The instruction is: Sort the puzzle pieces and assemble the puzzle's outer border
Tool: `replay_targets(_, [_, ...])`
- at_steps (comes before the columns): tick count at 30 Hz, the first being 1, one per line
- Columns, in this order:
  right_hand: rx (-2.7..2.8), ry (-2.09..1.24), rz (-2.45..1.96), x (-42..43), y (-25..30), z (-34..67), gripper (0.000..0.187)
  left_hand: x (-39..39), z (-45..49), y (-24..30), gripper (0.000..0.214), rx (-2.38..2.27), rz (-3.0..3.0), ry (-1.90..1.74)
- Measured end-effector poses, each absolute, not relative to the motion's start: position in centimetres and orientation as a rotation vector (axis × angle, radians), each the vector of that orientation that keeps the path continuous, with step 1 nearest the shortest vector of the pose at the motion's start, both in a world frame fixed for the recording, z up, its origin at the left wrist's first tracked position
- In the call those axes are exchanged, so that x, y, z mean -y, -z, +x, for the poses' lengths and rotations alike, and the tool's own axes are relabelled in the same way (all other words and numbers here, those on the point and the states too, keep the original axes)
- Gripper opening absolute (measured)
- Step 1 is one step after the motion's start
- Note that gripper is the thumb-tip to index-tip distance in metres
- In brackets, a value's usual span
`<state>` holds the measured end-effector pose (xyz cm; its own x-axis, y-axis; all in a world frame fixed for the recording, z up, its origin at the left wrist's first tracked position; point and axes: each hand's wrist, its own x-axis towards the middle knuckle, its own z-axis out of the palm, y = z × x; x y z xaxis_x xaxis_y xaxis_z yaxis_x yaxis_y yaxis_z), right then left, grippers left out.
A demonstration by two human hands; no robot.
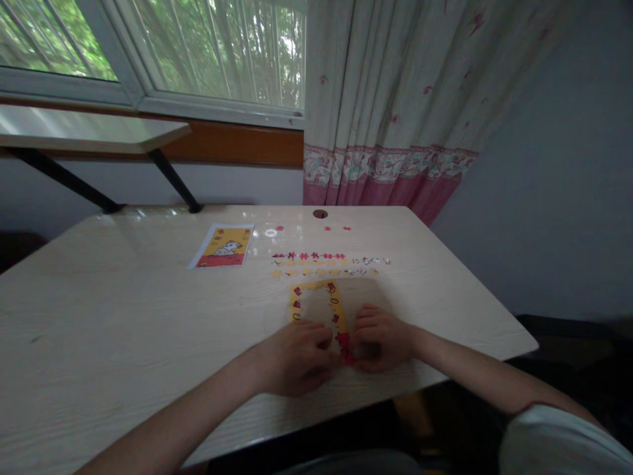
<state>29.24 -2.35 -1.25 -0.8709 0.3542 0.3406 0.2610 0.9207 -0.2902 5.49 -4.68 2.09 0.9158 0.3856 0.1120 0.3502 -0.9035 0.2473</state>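
Observation:
A partly joined jigsaw puzzle border (338, 319), yellow above and red at the lower right corner, lies flat on the table. My left hand (302, 356) rests over its lower left part, fingers curled, with its fingertips at the red corner. On the other side, my right hand (378, 338) is curled too, thumb and forefinger touching the outer edge of that corner. Both hands cover much of the border's lower end. Beyond it, loose yellow puzzle pieces (306, 272) lie in rows, with a row of red puzzle pieces (316, 256) behind them.
A printed picture (225, 246) of a white cartoon animal on yellow and red lies to the left. Several loose red pieces (328, 228) are near the back, by a round cable hole (320, 214). A raised shelf (89, 128) stands at the back left of the table (123, 316).

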Motion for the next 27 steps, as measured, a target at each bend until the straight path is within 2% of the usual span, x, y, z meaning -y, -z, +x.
replay_targets(8, [2.65, -0.28, -0.325, 2.37, 0.81, 29.0, 0.014, 4.68, 5.66, -2.25, 0.016, -0.578, 2.856, -0.199])
replay_targets(15, [2.707, -0.2, -0.322, 2.26, 1.16, 29.08, 0.01, 4.73, 5.68, -2.3, 0.026, -0.591, 2.834, -0.184])
replay_targets(21, [2.696, -0.272, -0.31, 2.25, 1.06, 28.98, 0.008, 4.84, 5.86, -2.42, 0.024, -0.601, 2.824, -0.165])
replay_targets(27, [2.698, -0.353, -0.357, 2.23, 0.52, 28.93, 0.011, 4.31, 5.12, -2.64, 0.032, -0.649, 2.753, -0.202])
